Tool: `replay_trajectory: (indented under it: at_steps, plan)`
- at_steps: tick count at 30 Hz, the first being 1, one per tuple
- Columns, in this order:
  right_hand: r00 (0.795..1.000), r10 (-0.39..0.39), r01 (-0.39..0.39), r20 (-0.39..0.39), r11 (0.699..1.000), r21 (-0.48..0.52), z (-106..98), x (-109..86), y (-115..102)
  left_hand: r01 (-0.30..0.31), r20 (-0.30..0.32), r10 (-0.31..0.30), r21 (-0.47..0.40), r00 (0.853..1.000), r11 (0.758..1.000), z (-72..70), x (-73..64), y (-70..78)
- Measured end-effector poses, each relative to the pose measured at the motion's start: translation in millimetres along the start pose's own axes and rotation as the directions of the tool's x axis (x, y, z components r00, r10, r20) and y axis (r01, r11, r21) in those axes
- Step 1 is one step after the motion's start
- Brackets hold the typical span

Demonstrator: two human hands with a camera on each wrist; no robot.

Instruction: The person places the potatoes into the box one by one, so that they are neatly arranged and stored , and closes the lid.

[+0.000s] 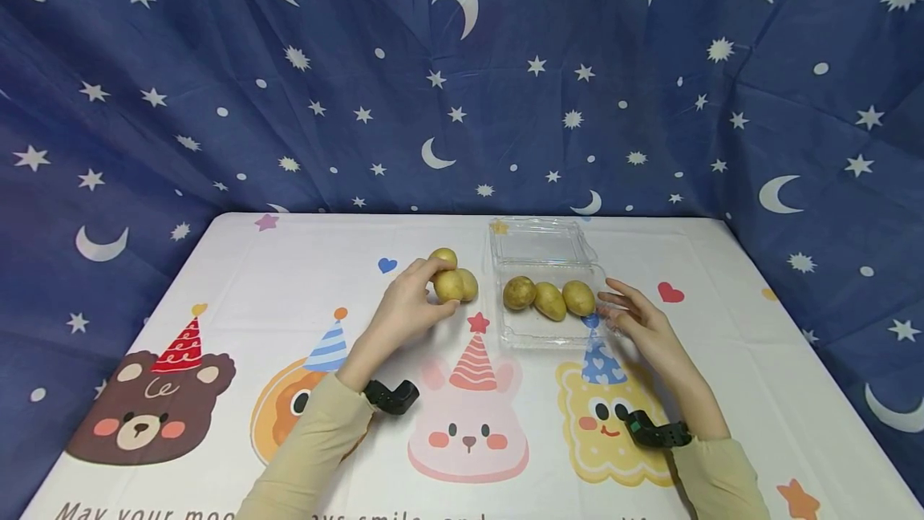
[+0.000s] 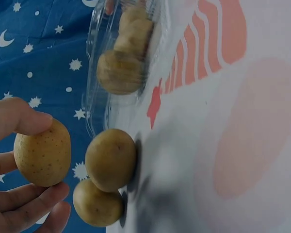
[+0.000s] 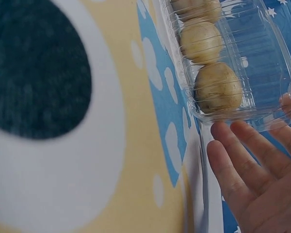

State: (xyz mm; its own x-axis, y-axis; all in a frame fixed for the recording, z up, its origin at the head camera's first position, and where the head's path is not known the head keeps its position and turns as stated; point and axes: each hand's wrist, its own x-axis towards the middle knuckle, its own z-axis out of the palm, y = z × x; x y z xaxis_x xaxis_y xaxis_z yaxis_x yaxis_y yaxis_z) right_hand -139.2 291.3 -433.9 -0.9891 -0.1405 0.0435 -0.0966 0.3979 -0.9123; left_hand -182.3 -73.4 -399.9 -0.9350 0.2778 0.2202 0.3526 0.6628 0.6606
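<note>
My left hand (image 1: 415, 295) holds a small round potato (image 2: 42, 154) between thumb and fingers, raised above the table. Two other potatoes lie on the cloth just beyond it, a nearer one (image 2: 110, 160) touching a second one (image 2: 98, 204). To the right, a clear plastic clamshell box (image 1: 521, 334) stands with its lid (image 1: 541, 243) folded back. Inside, three potatoes sit in a row: left (image 1: 519, 293), middle (image 1: 550, 301) and right (image 1: 578, 298). My right hand (image 1: 642, 323) is at the box's right wall, fingers mostly straight, with fingertips (image 3: 220, 130) against the plastic.
A white tablecloth (image 1: 346, 247) printed with cartoon animals, hearts and stars covers the table. Blue curtains (image 1: 491, 87) with moons and stars hang behind and at both sides. Each wrist wears a black strap device, one left (image 1: 392, 397) and one right (image 1: 657, 430).
</note>
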Motion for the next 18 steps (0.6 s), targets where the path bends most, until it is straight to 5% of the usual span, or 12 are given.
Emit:
replay_trajectory:
  at_steps: [18]
  plan:
    - [1.0,0.015,-0.015,0.007,1.0,0.002,-1.0,0.0,0.2,-0.06,0.033,0.06,-0.021,0.998,0.998,8.3,-3.4,25.4]
